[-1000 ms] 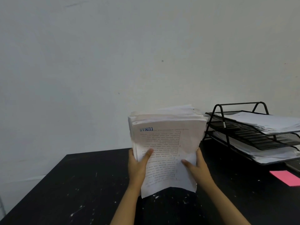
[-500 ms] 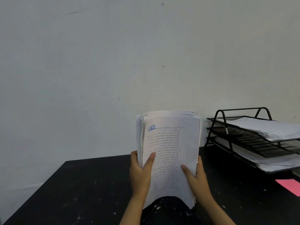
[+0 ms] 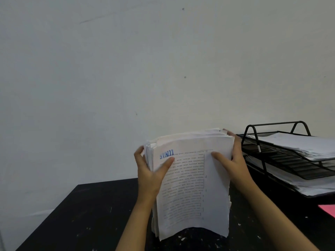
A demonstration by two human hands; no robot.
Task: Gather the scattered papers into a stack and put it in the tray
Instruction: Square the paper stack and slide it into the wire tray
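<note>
**Squaring the stack on edge**

Over the black table [image 3: 87, 211], I held the stack of papers [image 3: 192, 187] upright, my left hand [image 3: 150, 176] and right hand [image 3: 233, 163] clamping its sides, lower edge on the table to even it; the tray [image 3: 282, 142] stood just right.

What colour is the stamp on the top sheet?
Blue, upside down on the stack, seen in the head view.

I'm getting one head-worn view, looking forward and slightly down across the black table [image 3: 87, 212] toward a pale wall [image 3: 126, 69] (wide-angle, so edges are bending); it's sitting close behind the paper stack [image 3: 192, 187], wire tray [image 3: 268, 149] edging in right.
</note>
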